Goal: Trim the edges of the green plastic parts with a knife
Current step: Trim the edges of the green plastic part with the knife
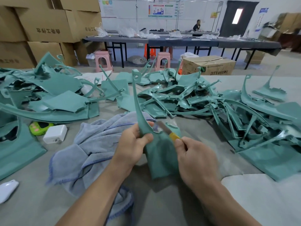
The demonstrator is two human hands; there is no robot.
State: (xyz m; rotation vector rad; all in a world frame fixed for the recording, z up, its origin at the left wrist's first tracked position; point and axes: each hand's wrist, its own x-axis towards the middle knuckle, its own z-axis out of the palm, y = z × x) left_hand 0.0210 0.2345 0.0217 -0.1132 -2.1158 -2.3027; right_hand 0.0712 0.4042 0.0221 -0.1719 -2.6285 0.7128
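While a heap of green parts (pixel 48 95) lies at the far left of the bench (pixel 162 201), with a white charger (pixel 55 133) and a grey-blue towel (pixel 91 144) nearer the middle, the left hand (pixel 130 145) has its grip clenched round a green plastic part (pixel 156 154), thumb on its face, holding it above the bench with its thin curved arm pointing up. Just to the right, the right hand (pixel 193 160) grips a yellow-handled knife (pixel 167 132), its blade lying against the part's notched edge, and a second heap of green parts (pixel 228 108) spreads across the bench's right side.
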